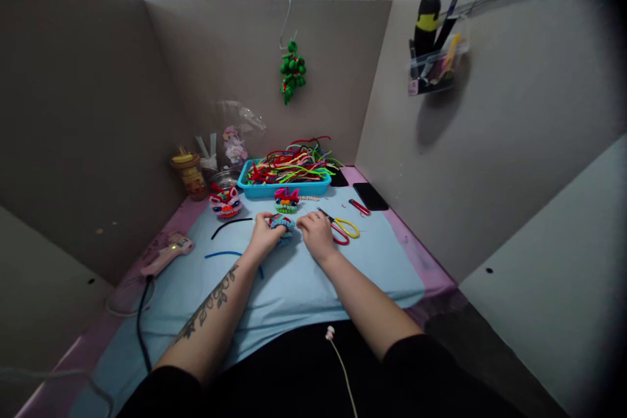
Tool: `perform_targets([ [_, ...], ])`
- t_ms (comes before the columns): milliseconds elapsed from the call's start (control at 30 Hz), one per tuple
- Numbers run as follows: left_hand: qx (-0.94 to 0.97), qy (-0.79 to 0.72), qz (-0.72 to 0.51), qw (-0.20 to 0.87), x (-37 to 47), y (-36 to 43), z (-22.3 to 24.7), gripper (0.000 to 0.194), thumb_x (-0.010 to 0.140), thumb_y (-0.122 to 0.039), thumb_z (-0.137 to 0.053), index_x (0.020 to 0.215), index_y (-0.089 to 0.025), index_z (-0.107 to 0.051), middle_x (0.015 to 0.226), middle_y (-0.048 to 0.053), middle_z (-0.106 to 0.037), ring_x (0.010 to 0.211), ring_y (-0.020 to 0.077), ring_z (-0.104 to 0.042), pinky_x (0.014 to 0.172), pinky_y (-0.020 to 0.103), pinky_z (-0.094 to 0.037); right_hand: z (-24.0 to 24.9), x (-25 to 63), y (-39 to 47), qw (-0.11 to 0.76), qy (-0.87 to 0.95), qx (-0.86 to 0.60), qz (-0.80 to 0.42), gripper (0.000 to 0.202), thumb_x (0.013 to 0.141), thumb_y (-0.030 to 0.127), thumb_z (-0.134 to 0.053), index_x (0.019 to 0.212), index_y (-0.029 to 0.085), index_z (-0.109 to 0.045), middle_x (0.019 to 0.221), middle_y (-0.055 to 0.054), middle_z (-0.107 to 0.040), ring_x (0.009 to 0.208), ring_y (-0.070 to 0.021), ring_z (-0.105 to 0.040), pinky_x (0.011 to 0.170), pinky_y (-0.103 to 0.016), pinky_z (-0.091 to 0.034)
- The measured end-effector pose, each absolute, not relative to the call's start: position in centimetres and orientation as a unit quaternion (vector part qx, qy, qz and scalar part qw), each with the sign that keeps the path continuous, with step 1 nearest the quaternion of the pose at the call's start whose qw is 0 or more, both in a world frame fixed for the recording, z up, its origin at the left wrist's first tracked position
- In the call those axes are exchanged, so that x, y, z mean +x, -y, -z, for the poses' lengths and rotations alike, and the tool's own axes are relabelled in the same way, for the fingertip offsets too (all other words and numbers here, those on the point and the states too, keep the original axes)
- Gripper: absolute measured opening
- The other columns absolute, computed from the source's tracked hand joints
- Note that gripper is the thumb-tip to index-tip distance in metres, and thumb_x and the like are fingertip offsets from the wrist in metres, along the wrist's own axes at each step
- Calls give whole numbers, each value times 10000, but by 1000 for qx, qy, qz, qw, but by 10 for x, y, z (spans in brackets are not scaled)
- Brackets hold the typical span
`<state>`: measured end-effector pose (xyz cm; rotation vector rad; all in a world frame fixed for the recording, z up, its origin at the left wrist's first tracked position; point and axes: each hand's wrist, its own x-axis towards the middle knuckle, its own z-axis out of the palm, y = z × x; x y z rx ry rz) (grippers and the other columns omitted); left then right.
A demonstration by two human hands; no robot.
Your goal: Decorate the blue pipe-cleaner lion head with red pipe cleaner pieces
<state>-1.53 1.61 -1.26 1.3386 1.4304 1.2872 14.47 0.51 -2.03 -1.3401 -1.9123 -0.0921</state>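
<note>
Nearest the camera a white earphone cable (337,353) hangs over the person's dark clothing, between two bare forearms that reach forward over the desk (392,261), which is covered with a pale blue cloth (294,287) over a pink mat. The left forearm bears a dark tattoo. Off to the left a pink glue gun (166,253) lies on the mat with its black cord trailing toward the camera, a small green light showing on it.

The left hand (262,240) is curled closed around a small fuzzy blue pipe-cleaner piece (283,227), holding it just above the cloth at the desk's middle. The right hand (316,233) sits just beside it, fingers bent and loosely closed, fingertips at the piece's right edge; whether it truly pinches anything cannot be told. A black pipe cleaner (230,225) and a blue one (223,254) lie loose left of the hands. Scissors with yellow and red handles (343,228) rest right of the right hand, a small red tool (359,207) beyond them, and a dark phone (371,196) near the right wall.

Farther back stand two finished fuzzy figures (287,198), then a blue tray (284,188) heaped with pipe cleaners in red, green, yellow and other colours. Left of it is a jar (189,175) with a yellow lid and a crumpled clear bag. A green ornament (292,72) hangs on the back wall; a clear holder (435,68) on the right wall carries pens and a black-and-yellow tool. No writing is legible.
</note>
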Motion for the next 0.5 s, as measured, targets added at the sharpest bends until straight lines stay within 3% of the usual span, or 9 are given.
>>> perform_targets([
  [300,493,-518,-533,453,-17,-19,14,422,649,-320,-670,949,-193,-402,591,-69,-525,443,81,-470,444,182,-326,20,146,-6,387,753,-532,25,163,857,152,-535,796,227,-666,838,-33,-629,895,-202,-466,787,-306,-308],
  [500,510,-493,-524,471,-19,-20,13,469,618,-251,-670,970,-203,-364,615,-61,-576,461,94,-509,460,189,-361,21,146,-7,388,752,-531,40,168,852,146,-538,783,230,-666,825,-30,-625,876,-203,-459,772,-310,-300],
])
